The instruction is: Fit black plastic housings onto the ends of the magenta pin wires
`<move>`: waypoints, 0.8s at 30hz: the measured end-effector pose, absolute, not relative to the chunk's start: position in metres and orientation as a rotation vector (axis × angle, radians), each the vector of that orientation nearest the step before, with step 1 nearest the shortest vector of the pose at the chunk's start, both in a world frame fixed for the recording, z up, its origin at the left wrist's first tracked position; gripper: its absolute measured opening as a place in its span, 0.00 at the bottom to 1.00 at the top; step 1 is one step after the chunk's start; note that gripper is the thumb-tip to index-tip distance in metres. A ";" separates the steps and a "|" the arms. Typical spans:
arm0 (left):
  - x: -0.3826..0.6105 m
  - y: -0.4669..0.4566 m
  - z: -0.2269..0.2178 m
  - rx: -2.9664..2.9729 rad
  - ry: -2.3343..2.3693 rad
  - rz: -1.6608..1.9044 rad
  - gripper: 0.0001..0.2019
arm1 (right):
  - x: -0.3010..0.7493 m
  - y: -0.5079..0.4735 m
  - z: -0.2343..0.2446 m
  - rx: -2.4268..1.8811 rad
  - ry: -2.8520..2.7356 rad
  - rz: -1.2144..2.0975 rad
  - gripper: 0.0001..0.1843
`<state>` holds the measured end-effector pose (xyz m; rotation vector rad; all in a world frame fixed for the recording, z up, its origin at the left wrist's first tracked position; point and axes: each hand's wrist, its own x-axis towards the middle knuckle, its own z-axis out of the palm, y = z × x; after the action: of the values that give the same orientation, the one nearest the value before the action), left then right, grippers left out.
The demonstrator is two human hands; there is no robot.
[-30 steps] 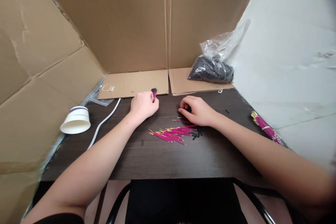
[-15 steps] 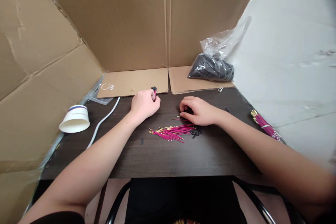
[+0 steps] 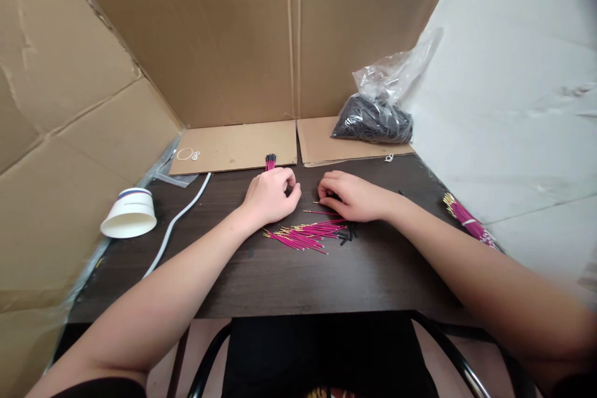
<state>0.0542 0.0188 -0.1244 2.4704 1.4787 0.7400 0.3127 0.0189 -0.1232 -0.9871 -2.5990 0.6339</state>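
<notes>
My left hand is over the table just in front of a small upright-looking cluster of pink wires with black sleeves. Its fingers are loosely curled, thumb and forefinger slightly apart, with nothing visible between them. My right hand pinches a thin wire whose gold tip sticks out past its fingertips. Most of that wire is hidden by the hand. Below both hands lies a loose spread of pink wires with gold ends. Several short black sleeves lie at its right end.
A clear bag of black sleeves sits on a cardboard strip at the back right. On the left are a tipped paper cup and a white cable. A tied wire bundle lies at the right edge. Cardboard walls enclose the table.
My left hand has let go of the black-sleeved wires at the back and moved right and nearer, towards my right hand. My right hand has barely moved.
</notes>
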 end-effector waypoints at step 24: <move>0.060 0.014 -0.131 2.433 1.375 0.638 0.08 | 0.341 0.036 -0.112 -1.249 -2.184 0.638 0.09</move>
<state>0.0604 0.0142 -0.1309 2.4333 1.3754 0.6382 0.3414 0.0362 -0.1121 -1.2492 -2.1843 0.6380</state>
